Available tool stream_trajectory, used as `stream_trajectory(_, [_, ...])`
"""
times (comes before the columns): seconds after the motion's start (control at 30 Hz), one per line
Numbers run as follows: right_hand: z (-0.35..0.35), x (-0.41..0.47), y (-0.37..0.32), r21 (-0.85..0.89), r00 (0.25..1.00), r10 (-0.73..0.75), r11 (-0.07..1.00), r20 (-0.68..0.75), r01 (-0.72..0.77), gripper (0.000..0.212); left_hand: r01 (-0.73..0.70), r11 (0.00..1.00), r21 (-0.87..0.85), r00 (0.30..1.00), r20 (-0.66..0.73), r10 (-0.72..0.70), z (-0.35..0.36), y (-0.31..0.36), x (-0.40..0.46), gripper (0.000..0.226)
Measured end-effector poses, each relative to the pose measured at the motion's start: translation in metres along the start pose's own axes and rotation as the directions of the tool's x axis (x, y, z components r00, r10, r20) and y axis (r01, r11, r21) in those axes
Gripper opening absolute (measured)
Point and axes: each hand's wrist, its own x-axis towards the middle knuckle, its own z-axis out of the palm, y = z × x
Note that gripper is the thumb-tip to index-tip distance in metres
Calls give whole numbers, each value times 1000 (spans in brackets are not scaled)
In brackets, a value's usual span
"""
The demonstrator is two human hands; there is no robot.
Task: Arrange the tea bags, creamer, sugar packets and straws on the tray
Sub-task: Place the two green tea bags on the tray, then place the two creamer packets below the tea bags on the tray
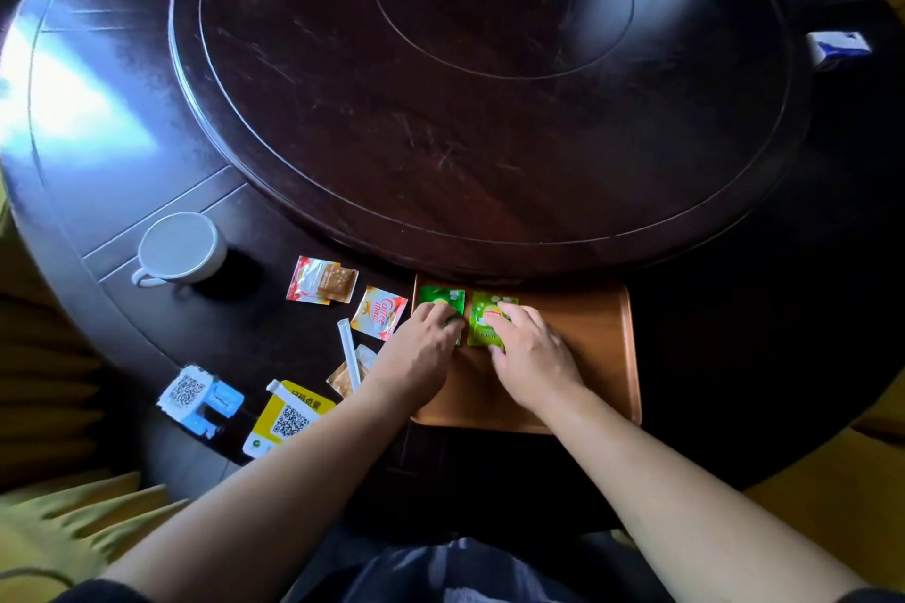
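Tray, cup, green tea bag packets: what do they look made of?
Tray: looks like wood or wood-look laminate, satin orange-brown with soft sheen; can't tell which.
Cup: probably glazed ceramic, smooth opaque white, thick rim and handle.
Green tea bag packets: likely glossy printed foil or plastic film; they catch highlights and lie flat.

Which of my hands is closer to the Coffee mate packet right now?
Left. Your left hand rests on the tray's left edge, just right of the Coffee mate packet; your right hand sits farther right, over the tray.
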Motion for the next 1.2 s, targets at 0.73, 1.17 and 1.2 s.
stream_trajectory(0.73, [-12,13,-6,-9,998,31,999,-46,-32,37,89,992,-91,990,-105,-99,-10,-2,8,35])
stream_trajectory(1.17, [1,37,-89,40,996,-65,997,62,62,30,531,829,-176,806,-197,-558,-64,-108,-63,24])
stream_trajectory(1.2, [3,41,-96,32,995,-73,997,74,71,29,570,805,-164,785,-181,-593,-65,-118,-64,29])
